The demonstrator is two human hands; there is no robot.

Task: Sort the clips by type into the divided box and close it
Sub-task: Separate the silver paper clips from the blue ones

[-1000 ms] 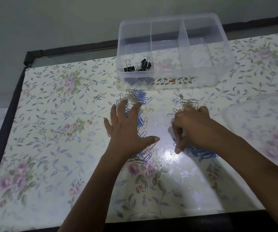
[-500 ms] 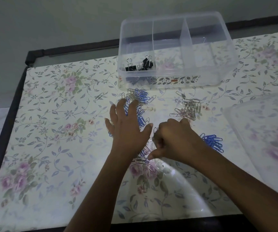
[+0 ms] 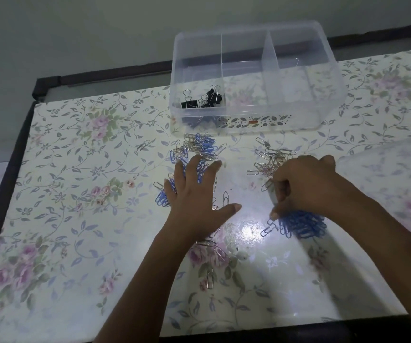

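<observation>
Change first: what did we see differ from half a second before?

Our right hand (image 3: 306, 186) had been across at the mixed heap (image 3: 199, 147), close beside the left. Now it sat on the right of the counter (image 3: 75, 219), over the blue pile (image 3: 301, 226). We judged that as one more trip carrying blue paper clips out of the heap.

And the fingers?

The right fingers (image 3: 282, 191) were curled downward, with the thumb tip at the blue pile's edge. We could not tell whether they pinched a clip. Our left hand (image 3: 197, 194) lay flat with its fingers spread, pressing on the heap as it had a second earlier.

What did that mean for the sorting?

We were pre-sorting on the counter, not yet filling the box. The heap of blue and silver paper clips was still large. A silver pile (image 3: 271, 157) lay just beyond the right hand, near the box.

How did the divided box (image 3: 323, 105) look?

It was clear plastic and stood open at the far side of the counter. Two upright dividers made three compartments. Only the left one held anything, a few black binder clips (image 3: 207, 99) with wire handles. The other two looked bare. What we took for the lid (image 3: 392, 184) lay blurred at the right edge, apart from the box, so closing was well off.
</observation>
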